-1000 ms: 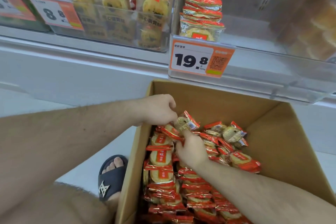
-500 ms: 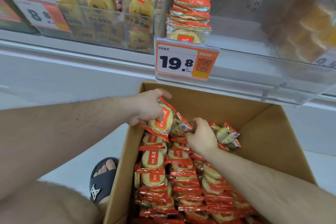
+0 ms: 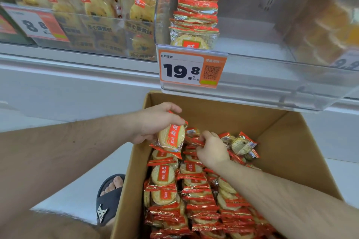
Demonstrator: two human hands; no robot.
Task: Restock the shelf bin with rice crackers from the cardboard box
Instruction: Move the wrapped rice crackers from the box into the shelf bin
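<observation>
Cardboard box (image 3: 275,141) sits open on the floor below the shelf, packed in rows with red-and-clear rice cracker packets (image 3: 194,196). Left hand (image 3: 155,122) is over the box's 10 o'clock corner, fingers curled round one rice cracker packet (image 3: 172,137) lifted clear of the rows, hanging from the fingertips toward 5 o'clock of the palm. Right hand (image 3: 212,148), just at 3 o'clock of that packet, reaches down into the far end of the box, fingers bent onto the packets there; whether they pinch one I cannot tell. At 12 o'clock above the box, the clear shelf bin (image 3: 262,75) holds a short stack of the same packets (image 3: 195,19) at its left end, behind a 19.8 price tag (image 3: 186,68).
</observation>
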